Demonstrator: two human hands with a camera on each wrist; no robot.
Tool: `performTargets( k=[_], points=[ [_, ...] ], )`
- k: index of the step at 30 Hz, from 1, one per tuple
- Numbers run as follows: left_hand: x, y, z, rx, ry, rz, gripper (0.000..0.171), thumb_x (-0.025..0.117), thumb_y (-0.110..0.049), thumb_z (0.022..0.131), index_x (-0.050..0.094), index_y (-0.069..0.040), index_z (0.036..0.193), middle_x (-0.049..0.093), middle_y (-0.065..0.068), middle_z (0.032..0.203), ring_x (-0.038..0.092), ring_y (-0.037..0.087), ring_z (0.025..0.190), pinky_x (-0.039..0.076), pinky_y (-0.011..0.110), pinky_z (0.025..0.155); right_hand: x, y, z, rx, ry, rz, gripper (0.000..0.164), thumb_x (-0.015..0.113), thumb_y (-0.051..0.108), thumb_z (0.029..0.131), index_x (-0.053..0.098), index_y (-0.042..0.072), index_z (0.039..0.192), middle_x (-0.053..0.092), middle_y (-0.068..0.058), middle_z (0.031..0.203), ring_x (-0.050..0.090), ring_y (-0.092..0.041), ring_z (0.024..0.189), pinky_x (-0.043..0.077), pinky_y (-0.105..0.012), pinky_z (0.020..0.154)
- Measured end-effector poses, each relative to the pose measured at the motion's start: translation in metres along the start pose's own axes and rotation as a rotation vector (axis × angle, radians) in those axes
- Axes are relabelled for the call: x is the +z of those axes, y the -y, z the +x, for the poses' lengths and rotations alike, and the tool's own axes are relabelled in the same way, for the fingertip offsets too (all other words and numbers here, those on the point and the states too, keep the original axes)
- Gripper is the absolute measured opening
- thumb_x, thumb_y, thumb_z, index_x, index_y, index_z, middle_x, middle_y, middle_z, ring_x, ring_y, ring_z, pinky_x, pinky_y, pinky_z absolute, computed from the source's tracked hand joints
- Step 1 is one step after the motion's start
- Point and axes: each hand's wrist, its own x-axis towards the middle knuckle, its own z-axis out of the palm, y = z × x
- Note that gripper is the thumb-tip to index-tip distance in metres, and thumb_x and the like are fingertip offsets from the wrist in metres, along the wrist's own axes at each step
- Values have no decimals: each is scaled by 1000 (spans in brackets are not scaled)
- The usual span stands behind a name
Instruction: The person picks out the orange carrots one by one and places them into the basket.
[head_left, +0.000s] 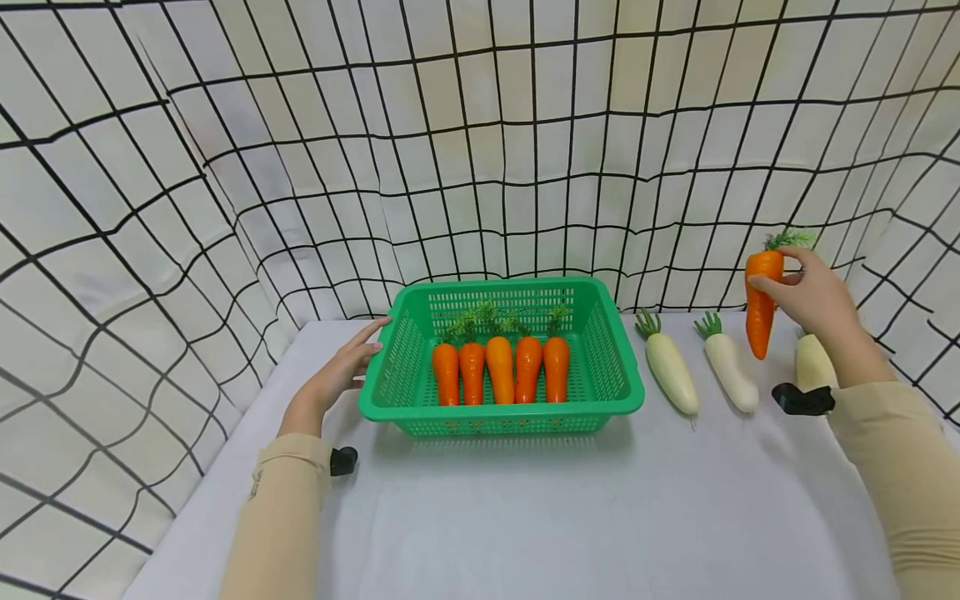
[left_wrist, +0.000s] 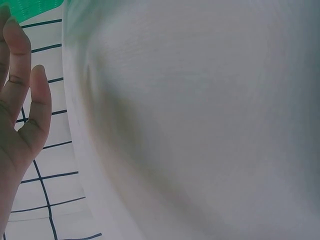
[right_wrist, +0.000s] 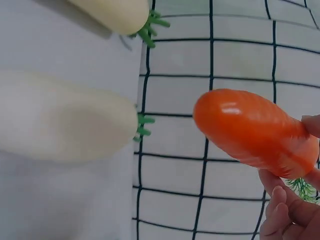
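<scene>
My right hand [head_left: 813, 296] pinches an orange carrot [head_left: 761, 304] near its leafy top, tip pointing down, above the far right of the table. The right wrist view shows the same carrot [right_wrist: 250, 131] between thumb and fingers. At the left end of a green basket [head_left: 501, 412], my left hand [head_left: 339, 373] has its fingers extended, fingertips at the rim. Several carrots [head_left: 498, 369] lie side by side inside the basket, green tops toward the back. In the left wrist view the left hand [left_wrist: 22, 95] appears with fingers loosely extended, a corner of the basket [left_wrist: 35, 9] beyond.
Right of the basket lie white radishes: one [head_left: 672, 373] nearest it, another [head_left: 727, 371] beside that, and a third [head_left: 814, 364] partly hidden by the right arm. A white cloth [head_left: 510, 517] covers the table. Black-gridded white fabric [head_left: 510, 150] rises behind and at both sides.
</scene>
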Motion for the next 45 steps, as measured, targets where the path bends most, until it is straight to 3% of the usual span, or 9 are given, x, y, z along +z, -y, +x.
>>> performTargets(
  k=[8, 15, 17, 20, 24, 30, 38, 45],
  points=[
    [1, 0, 0, 7, 4, -18, 60, 35, -41, 110, 16, -31, 166, 66, 15, 125, 61, 35, 121, 39, 62, 104, 7, 37, 2, -73, 33, 76, 90, 51, 59, 100, 19, 3, 162, 45, -40, 135, 49, -55, 115, 45, -65, 85],
    [1, -1, -1, 7, 8, -21, 61, 35, -40, 110, 16, -31, 166, 65, 18, 127, 59, 38, 123, 40, 62, 104, 18, 66, 6, -109, 120, 142, 89, 54, 57, 100, 17, 6, 164, 43, -39, 140, 46, -55, 122, 42, -70, 93],
    [1, -1, -1, 4, 6, -18, 61, 35, -40, 110, 15, -30, 166, 65, 18, 127, 59, 38, 123, 40, 61, 104, 22, 74, 7, -116, 147, 158, 87, 55, 54, 101, 18, 5, 163, 44, -39, 140, 48, -53, 121, 45, -65, 93],
    [0, 0, -1, -1, 7, -10, 61, 34, -40, 110, 14, -30, 167, 64, 19, 128, 59, 39, 123, 40, 61, 104, 29, 84, 11, -129, 184, 181, 85, 56, 51, 102, 19, 5, 163, 46, -38, 140, 51, -49, 119, 52, -47, 86],
    [0, -1, -1, -1, 9, -10, 61, 34, -39, 110, 14, -31, 166, 64, 19, 128, 60, 37, 122, 40, 62, 105, 37, 100, 16, -141, 229, 215, 84, 58, 49, 102, 19, 6, 164, 48, -35, 141, 52, -46, 119, 50, -32, 77],
    [1, -1, 0, 5, 6, -13, 61, 34, -39, 110, 14, -30, 166, 66, 17, 125, 62, 33, 118, 40, 62, 104, 49, 126, 21, -161, 293, 249, 80, 60, 46, 102, 23, 9, 163, 48, -32, 143, 52, -43, 121, 51, -36, 83],
    [-1, 2, 2, 5, 9, -4, 61, 35, -42, 110, 15, -31, 166, 66, 16, 126, 62, 33, 119, 41, 60, 104, 71, 155, 24, -230, 335, 233, 73, 62, 40, 102, 31, 9, 160, 53, -31, 139, 55, -41, 116, 51, -35, 77],
    [-1, 2, 1, 4, 10, -3, 61, 35, -43, 110, 16, -32, 166, 66, 16, 126, 62, 31, 118, 41, 59, 103, 90, 175, 27, -237, 361, 254, 70, 62, 37, 102, 33, 10, 160, 54, -29, 139, 58, -40, 115, 53, -44, 85]
  ],
)
